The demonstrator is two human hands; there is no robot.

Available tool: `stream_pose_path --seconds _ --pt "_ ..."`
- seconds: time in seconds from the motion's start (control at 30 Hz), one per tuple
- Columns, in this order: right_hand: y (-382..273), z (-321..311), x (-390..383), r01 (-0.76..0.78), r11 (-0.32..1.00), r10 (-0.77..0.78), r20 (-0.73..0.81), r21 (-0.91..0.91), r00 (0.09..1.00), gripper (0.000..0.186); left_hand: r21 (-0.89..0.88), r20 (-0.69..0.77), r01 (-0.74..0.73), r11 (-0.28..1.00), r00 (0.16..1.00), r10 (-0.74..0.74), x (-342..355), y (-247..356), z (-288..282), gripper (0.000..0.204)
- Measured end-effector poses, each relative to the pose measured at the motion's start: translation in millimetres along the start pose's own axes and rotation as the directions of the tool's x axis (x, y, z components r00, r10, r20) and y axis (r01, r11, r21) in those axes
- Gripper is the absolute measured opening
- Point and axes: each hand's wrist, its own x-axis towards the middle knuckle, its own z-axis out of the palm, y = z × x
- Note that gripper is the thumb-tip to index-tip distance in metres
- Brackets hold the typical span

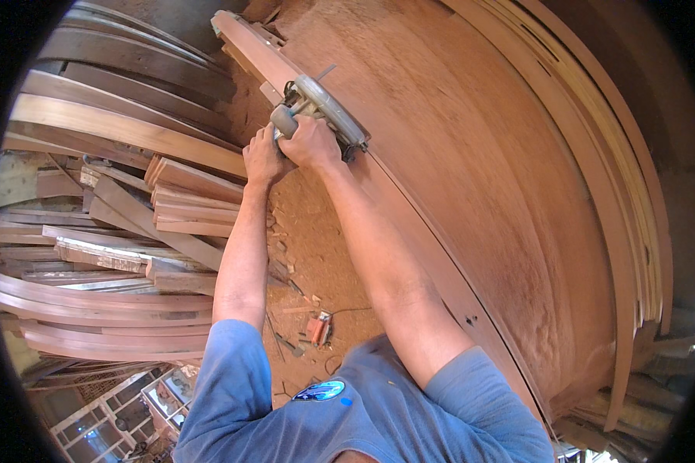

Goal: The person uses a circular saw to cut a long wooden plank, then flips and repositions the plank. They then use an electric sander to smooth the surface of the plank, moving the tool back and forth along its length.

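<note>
A grey metal circular saw (323,104) sits on a long reddish wooden board (432,154), at the upper end of a thin dark line running along the board's near-left edge. My right hand (310,143) is closed on the saw's handle, just behind the grey motor housing. My left hand (264,159) is beside it, lower on the saw's left side, fingers curled against it; their tips are partly hidden. A narrow wooden strip (251,48) extends beyond the saw along the board's edge. Both my forearms reach up from the lower edge.
Stacked planks and offcuts (116,123) fill the left side. More long strips (625,216) lie along the board's right side. The sawdust-covered floor (309,239) below holds an orange tool (317,330), cords and scraps. A pale lattice frame (116,409) is at lower left.
</note>
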Motion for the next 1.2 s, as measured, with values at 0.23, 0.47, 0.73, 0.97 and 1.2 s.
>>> stream_pose_path --seconds 0.23,0.47,0.73,0.97,1.2 --pt "-21.1 -1.2 14.9 -0.031 0.999 0.032 0.104 -0.011 0.994 0.044 0.026 -0.005 -0.004 1.0 1.0 0.004 16.2 -16.4 -4.6 0.106" --pt "-24.9 3.7 24.6 -0.026 0.999 0.024 0.07 0.025 0.997 0.041 0.025 -0.016 -0.013 1.0 1.0 0.013 27.6 -21.9 -8.3 0.102" --pt "-26.7 14.9 40.2 -0.029 1.0 0.029 0.032 0.004 0.999 0.037 -0.011 -0.006 -0.014 1.0 1.0 0.014 41.9 -30.0 -8.9 0.105" --pt "-31.6 24.0 55.1 -0.02 0.999 0.018 0.045 0.026 0.999 0.036 0.015 -0.033 -0.022 1.0 0.999 0.022 55.9 -43.9 -8.4 0.104" --pt "-35.0 32.5 70.1 -0.034 0.999 0.034 0.031 0.013 0.999 0.036 -0.002 -0.052 -0.036 0.999 0.998 0.036 68.8 -48.3 -12.3 0.1"
